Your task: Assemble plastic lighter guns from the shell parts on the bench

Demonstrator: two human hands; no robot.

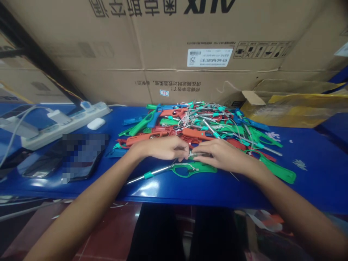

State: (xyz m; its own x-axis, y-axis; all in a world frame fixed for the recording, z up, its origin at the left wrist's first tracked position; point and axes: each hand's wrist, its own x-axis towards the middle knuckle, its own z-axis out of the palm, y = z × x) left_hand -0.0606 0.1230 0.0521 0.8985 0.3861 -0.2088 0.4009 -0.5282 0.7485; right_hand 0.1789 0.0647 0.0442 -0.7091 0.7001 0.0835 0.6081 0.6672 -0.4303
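Note:
My left hand (169, 148) is closed, its fingertips pinched near a small whitish part (191, 154) at the front of the pile. From the other side my right hand (217, 153) is closed too, fingers around a slim, partly hidden piece that meets this part. Just below both hands lies a green lighter shell (187, 170) with a trigger loop. A metal tube (141, 177) with a teal band points left from it. Behind the hands spreads a pile of long-nosed lighter parts (198, 134) in red, green and blue, with metal tubes and white wires.
Two dark phones (84, 159), a white earbud case (96, 123) and a power strip (65, 127) with plugs lie at left. At right are an open carton (293, 108) and small white pieces (299, 164). A large cardboard box (168, 43) stands behind the blue table (320, 170).

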